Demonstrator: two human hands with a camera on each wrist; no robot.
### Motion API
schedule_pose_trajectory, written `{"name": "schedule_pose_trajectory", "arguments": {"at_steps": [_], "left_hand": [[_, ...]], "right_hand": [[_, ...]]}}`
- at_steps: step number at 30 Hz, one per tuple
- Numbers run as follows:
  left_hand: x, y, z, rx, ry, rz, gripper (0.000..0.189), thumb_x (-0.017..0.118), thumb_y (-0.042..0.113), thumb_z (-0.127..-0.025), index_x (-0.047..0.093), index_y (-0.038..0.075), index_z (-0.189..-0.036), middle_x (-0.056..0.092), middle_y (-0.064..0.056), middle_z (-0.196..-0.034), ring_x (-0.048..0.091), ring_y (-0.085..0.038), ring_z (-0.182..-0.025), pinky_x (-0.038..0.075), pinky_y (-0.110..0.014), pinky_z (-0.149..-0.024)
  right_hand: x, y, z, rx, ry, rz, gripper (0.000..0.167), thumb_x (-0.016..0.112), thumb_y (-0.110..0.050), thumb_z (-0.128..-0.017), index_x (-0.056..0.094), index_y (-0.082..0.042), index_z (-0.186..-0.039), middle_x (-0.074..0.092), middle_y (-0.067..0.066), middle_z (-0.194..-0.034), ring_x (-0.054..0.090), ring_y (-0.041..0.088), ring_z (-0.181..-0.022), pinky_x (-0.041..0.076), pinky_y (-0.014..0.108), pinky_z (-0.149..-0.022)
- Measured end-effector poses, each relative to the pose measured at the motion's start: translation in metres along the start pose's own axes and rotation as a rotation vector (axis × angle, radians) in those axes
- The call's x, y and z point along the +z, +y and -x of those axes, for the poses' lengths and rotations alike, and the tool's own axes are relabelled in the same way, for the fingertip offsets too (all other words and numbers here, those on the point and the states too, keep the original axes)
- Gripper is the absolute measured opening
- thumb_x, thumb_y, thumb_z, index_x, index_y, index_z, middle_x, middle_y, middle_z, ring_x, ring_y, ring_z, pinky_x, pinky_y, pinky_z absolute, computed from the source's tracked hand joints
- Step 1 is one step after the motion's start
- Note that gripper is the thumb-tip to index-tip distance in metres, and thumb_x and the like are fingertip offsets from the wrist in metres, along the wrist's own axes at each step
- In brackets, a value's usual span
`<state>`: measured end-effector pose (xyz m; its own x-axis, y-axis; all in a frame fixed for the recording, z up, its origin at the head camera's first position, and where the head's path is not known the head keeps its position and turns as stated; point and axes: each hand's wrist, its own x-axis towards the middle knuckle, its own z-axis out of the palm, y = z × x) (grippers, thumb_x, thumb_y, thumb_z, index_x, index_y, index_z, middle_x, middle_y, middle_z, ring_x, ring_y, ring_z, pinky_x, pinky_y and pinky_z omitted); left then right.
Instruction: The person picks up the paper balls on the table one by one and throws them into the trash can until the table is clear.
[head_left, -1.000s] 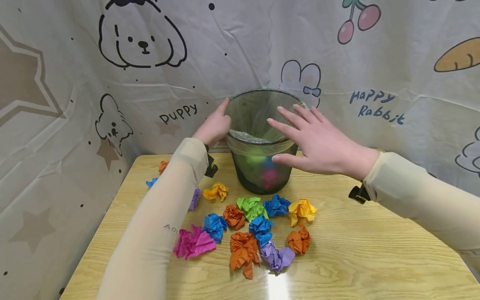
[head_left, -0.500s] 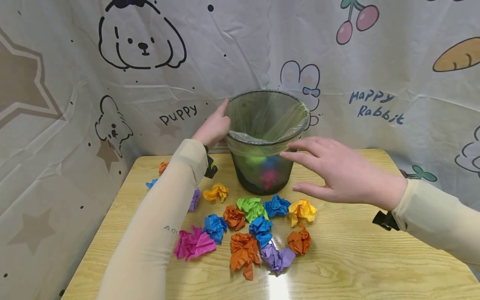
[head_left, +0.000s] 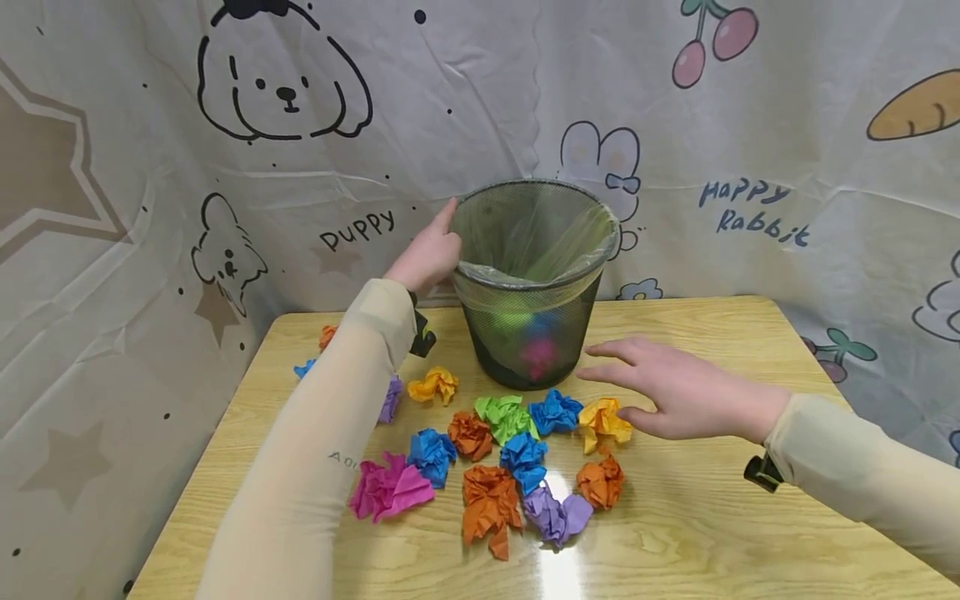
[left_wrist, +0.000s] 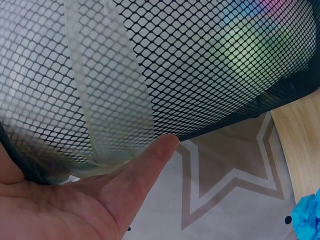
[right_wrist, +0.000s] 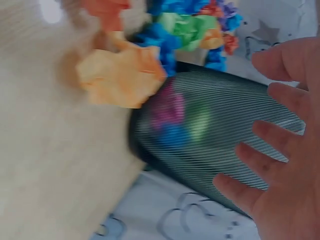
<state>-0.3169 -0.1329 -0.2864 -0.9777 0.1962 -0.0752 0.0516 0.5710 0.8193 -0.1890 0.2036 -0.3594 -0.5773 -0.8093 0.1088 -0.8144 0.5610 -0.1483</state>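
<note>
My left hand (head_left: 427, 250) holds the rim of a black mesh wastebasket (head_left: 483, 329) at its left side. In the left wrist view the thumb (left_wrist: 150, 162) lies against the mesh outside, and the other fingers are mostly hidden. A clear bag lines the basket, with pink, blue and green paper showing through the lower wall. My right hand (head_left: 686, 390) hovers with spread fingers just right of a yellow crumpled paper ball (head_left: 602, 423), holding nothing. Near that ball lie a blue paper ball (head_left: 555, 412) and an orange paper ball (head_left: 600, 482).
More crumpled paper is scattered in front of the basket: a green ball (head_left: 506, 419), a pink ball (head_left: 390, 490), a purple ball (head_left: 557, 515) and several others. The wooden table (head_left: 697, 533) ends at a printed curtain (head_left: 465, 100) behind and at the left.
My right hand has come down from beside the basket's rim, first rightward and then lower, to near the yellow paper ball. The left hand stays on the rim.
</note>
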Motion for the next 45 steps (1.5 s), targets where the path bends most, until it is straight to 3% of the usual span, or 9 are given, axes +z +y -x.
{"name": "schedule_pose_trajectory", "arguments": {"at_steps": [7,15,24,36,45], "left_hand": [[-0.001,0.000,0.000,0.003,0.003,-0.008,0.064,0.020,0.014,-0.109,-0.004,0.028,-0.166,0.004,-0.003,-0.172,0.022,-0.011,-0.045,0.035,-0.029,-0.046],[0.000,-0.001,-0.001,0.007,0.002,-0.006,0.064,0.020,0.014,-0.108,-0.003,0.028,-0.166,0.005,-0.003,-0.172,0.023,-0.010,-0.044,0.034,-0.028,-0.046],[-0.001,0.002,-0.003,-0.004,-0.003,0.009,0.064,0.020,0.013,-0.108,-0.003,0.027,-0.167,0.005,-0.002,-0.172,0.023,-0.010,-0.044,0.034,-0.028,-0.047],[-0.001,0.003,-0.005,-0.009,-0.006,0.011,0.065,0.020,0.013,-0.108,-0.002,0.027,-0.167,0.003,-0.001,-0.172,0.022,-0.010,-0.045,0.034,-0.027,-0.046],[-0.002,0.004,-0.004,-0.002,-0.004,-0.001,0.064,0.020,0.013,-0.108,-0.002,0.025,-0.167,0.003,-0.001,-0.172,0.027,-0.009,-0.048,0.035,-0.028,-0.048]], "right_hand": [[0.039,0.016,0.009,0.123,-0.085,-0.102,0.071,0.074,-0.015,-0.087,0.050,-0.023,-0.154,0.039,0.014,-0.160,0.040,0.038,-0.142,0.039,0.058,-0.109],[0.068,0.020,0.010,0.122,-0.122,-0.146,0.078,0.076,-0.011,-0.086,0.046,-0.028,-0.157,0.033,0.015,-0.163,0.040,0.039,-0.142,0.042,0.057,-0.107],[0.080,0.021,0.013,0.129,-0.157,-0.153,0.080,0.074,-0.002,-0.084,0.046,-0.023,-0.157,0.034,0.017,-0.162,0.042,0.041,-0.140,0.052,0.049,-0.097],[0.092,0.029,0.021,0.132,-0.136,-0.166,0.070,0.076,-0.003,-0.088,0.051,-0.018,-0.152,0.044,0.018,-0.154,0.054,0.038,-0.130,0.050,0.052,-0.099],[0.098,0.032,0.023,0.134,-0.100,-0.209,0.053,0.077,-0.001,-0.083,0.060,-0.013,-0.133,0.058,0.002,-0.133,0.059,0.023,-0.122,0.049,0.045,-0.103]]}}
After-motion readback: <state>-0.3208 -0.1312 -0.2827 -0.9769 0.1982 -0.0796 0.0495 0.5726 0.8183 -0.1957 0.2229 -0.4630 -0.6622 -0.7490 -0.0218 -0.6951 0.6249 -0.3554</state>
